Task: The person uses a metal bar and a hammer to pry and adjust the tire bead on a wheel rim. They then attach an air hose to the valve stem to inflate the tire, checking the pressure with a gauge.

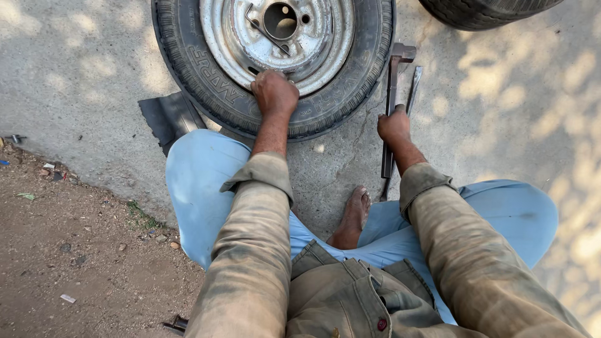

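Observation:
A black tyre (206, 75) on a worn silver steel rim (325, 31) lies flat on the concrete in front of me. My left hand (273, 92) presses down on the near edge of the rim, where it meets the tyre's sidewall, fingers curled. My right hand (393, 125) rests on the ground to the right of the tyre, closed around the shaft of a long metal hammer (392, 81) whose head points away from me. A flat tyre lever (414, 87) lies beside the hammer. A thin bent metal rod (266, 32) rests on the rim near its centre hole.
I sit with my legs in light blue trousers and a bare foot (354, 216) between them. A piece of black rubber (168, 117) sticks out from under the tyre at the left. Another tyre (482, 12) lies at the top right. Dirt and pebbles (81, 250) cover the ground at lower left.

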